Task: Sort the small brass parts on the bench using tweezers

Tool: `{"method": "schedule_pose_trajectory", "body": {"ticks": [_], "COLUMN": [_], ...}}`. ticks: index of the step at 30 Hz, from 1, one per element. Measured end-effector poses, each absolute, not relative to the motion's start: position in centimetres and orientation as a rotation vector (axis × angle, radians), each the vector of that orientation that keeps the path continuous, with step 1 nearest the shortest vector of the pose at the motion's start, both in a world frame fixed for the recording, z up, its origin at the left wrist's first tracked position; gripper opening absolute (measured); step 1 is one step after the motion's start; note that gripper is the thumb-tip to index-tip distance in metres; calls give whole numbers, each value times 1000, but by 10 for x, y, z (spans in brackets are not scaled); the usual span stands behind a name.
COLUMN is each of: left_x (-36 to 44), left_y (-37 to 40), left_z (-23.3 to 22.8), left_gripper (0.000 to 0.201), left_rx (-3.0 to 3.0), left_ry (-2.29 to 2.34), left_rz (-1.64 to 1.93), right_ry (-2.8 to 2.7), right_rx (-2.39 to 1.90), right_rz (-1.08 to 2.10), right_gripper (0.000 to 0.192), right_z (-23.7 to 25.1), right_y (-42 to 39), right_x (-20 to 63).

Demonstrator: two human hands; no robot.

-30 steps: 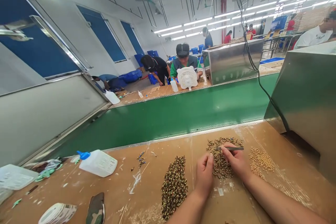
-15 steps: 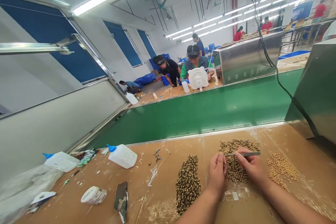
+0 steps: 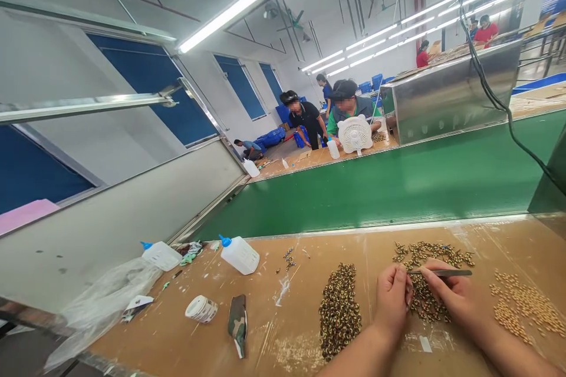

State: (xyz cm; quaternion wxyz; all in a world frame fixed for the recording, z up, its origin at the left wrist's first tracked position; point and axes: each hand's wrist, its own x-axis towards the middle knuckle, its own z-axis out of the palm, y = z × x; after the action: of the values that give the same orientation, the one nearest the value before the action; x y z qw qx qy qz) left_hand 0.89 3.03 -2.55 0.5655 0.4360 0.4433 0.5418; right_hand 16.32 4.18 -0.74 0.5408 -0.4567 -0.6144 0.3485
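Note:
My right hand [image 3: 460,291] grips a pair of grey metal tweezers [image 3: 455,273], their tip pointing left toward my other hand. Fingers pinched together, my left hand [image 3: 394,294] meets that tip; whatever lies between its fingers is too small to make out. Beneath and behind both hands spreads a loose pile of small brass-and-dark pieces [image 3: 428,306]. A denser heap of similar pieces [image 3: 340,312] lies left of my left hand. To the right of my right hand are scattered small tan beads [image 3: 522,303].
The brown worktable [image 3: 177,336] borders a green conveyor belt [image 3: 309,203]. At left are a white bottle with a blue cap [image 3: 241,254], a white tub [image 3: 201,309], a camouflage cloth piece [image 3: 237,324] and plastic film [image 3: 106,300]. Several people work beyond, near a white fan [image 3: 355,134].
The camera view has swung left, so the scene sits farther right. My hands stay together over the pile, and the tweezers' tip still reaches my left fingers.

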Motion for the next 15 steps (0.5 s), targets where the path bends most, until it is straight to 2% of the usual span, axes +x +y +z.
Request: {"method": "schedule_pose_trajectory", "body": {"ticks": [15], "left_x": [9], "left_y": [27], "left_z": [-20], "left_gripper": [72], "left_rx": [1021], "left_ry": [1041], "left_rz": [1246], "right_ry": [-1478], "right_rx": [-1060], "right_rz": [878], "right_gripper": [58], "right_z": [6], "right_y": [39], "right_x": [163]}}
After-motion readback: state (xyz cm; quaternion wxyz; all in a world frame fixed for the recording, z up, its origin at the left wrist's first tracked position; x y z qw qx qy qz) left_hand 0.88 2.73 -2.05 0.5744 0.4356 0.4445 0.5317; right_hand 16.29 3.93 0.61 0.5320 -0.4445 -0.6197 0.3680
